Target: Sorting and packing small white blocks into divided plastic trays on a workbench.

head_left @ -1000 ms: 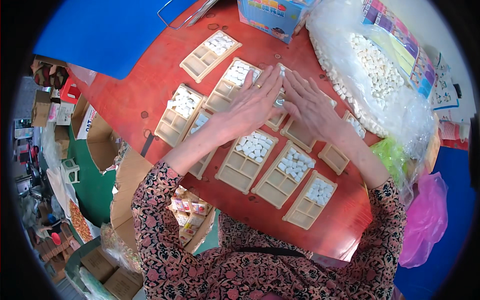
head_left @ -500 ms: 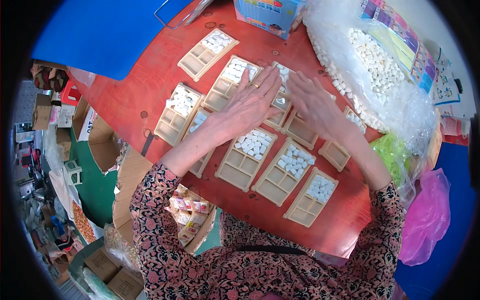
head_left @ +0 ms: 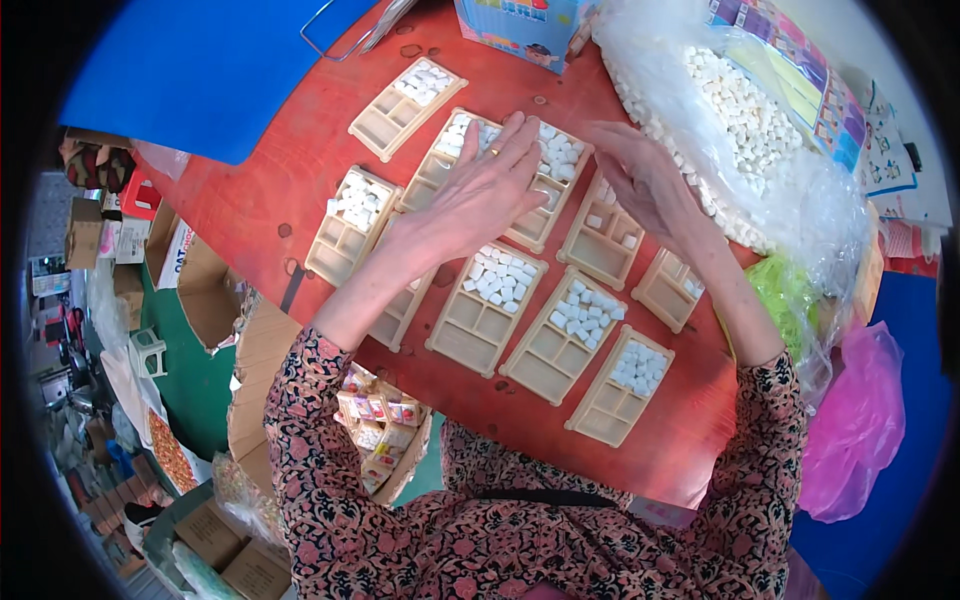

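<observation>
The red desk serves as the landmark. At its far left corner lies a blue sheet, with a bent wire handle just past that sheet's right edge. A colourful printed box stands at the desk's far edge. Off the desk's right side sit a pink plastic bag and, nearer the desk, a green bag. Below the desk's left edge, open cardboard boxes rest on a green floor, and a carton of small coloured packets sits under the desk's near edge.
</observation>
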The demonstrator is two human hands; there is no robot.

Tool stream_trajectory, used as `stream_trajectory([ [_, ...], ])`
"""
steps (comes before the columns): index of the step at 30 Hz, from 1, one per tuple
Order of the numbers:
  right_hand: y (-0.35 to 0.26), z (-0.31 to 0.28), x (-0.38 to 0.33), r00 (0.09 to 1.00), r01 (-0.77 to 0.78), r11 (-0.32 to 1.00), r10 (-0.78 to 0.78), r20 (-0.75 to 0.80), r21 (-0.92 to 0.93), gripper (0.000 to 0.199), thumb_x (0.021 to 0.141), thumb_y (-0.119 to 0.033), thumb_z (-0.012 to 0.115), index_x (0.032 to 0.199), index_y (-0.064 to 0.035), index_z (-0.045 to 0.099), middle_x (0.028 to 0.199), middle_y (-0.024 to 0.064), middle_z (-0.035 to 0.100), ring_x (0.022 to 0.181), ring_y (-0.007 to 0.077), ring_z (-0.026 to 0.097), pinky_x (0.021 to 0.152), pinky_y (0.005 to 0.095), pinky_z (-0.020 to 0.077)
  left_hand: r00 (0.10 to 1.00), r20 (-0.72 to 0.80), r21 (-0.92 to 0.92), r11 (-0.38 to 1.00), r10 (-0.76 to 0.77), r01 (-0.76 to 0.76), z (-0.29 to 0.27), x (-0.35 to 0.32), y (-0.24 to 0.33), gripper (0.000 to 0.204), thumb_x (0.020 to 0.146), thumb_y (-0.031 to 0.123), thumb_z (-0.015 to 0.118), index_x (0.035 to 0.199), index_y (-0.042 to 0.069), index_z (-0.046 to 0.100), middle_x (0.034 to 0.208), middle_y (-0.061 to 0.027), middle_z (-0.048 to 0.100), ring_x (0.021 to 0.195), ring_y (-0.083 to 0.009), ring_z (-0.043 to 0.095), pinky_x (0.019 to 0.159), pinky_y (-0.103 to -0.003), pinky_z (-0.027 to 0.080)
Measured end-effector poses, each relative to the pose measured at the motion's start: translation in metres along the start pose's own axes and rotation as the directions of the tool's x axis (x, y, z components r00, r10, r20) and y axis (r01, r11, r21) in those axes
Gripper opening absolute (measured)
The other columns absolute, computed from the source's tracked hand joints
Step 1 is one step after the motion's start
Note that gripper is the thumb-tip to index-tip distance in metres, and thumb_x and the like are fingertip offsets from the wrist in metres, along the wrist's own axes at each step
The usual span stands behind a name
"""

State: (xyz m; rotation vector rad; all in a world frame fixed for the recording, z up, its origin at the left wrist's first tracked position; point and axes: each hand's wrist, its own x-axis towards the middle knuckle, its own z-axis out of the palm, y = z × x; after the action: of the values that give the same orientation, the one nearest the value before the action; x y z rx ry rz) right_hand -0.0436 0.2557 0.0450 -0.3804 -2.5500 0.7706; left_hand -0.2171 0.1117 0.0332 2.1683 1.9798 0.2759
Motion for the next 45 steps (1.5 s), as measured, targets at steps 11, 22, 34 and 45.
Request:
stream_trajectory([
  [11,0.013,0.048,0.037,0.992,0.075,0.988,-0.088,-0.09,-0.134,0.015,0.078,-0.004,0.061,0.092,-0.0012,0.065,0.095,0.0146,0.062,0.094,0.0343,0.058,0.078,0.0428,0.0481,0.999,0.026,0.029,0.999,-0.046,0.045,0.004,-0.003,0.003,0.055,0.095,0.025,0.05,0.139,-0.004,0.035,0.152,-0.0223,0.02,0.143,-0.0366,0.015,0.113,-0.06,0.013],
  [22,-0.008,0.018,0.011,0.987,-0.118,0.991,0.124,0.104,-0.065,0.006,0.076,-0.002,0.062,0.08,0.0014,0.058,0.084,0.0181,0.06,0.08,0.0378,0.06,0.068,0.0443,0.0475,0.995,-0.099,0.011,1.0,-0.001,0.002,0.013,-0.006,0.002,0.054,0.092,0.025,0.055,0.132,-0.009,0.042,0.148,-0.0207,0.029,0.142,-0.0348,0.018,0.108,-0.065,0.02],
  [34,0.001,0.026,0.011,0.985,-0.144,0.988,0.137,0.107,0.062,0.009,0.069,0.003,0.06,0.076,0.0026,0.056,0.077,0.0202,0.06,0.074,0.0373,0.06,0.065,0.0411,0.0485,0.986,-0.14,0.009,0.996,0.091,-0.091,0.012,-0.01,-0.001,0.043,0.09,0.019,0.057,0.126,-0.005,0.051,0.145,-0.0159,0.037,0.141,-0.0316,0.023,0.108,-0.063,0.022],
  [45,-0.006,-0.02,0.016,0.969,-0.227,0.929,0.244,-0.025,0.293,0.01,0.081,-0.006,0.063,0.086,0.0025,0.061,0.068,0.0068,0.061,0.064,0.0116,0.053,0.06,0.0291,0.0446,0.958,-0.229,-0.05,0.981,0.17,-0.186,0.015,-0.013,0.002,0.033,0.088,0.01,0.059,0.119,0.0,0.057,0.131,-0.0128,0.052,0.134,-0.0325,0.037,0.109,-0.056,0.028],
])
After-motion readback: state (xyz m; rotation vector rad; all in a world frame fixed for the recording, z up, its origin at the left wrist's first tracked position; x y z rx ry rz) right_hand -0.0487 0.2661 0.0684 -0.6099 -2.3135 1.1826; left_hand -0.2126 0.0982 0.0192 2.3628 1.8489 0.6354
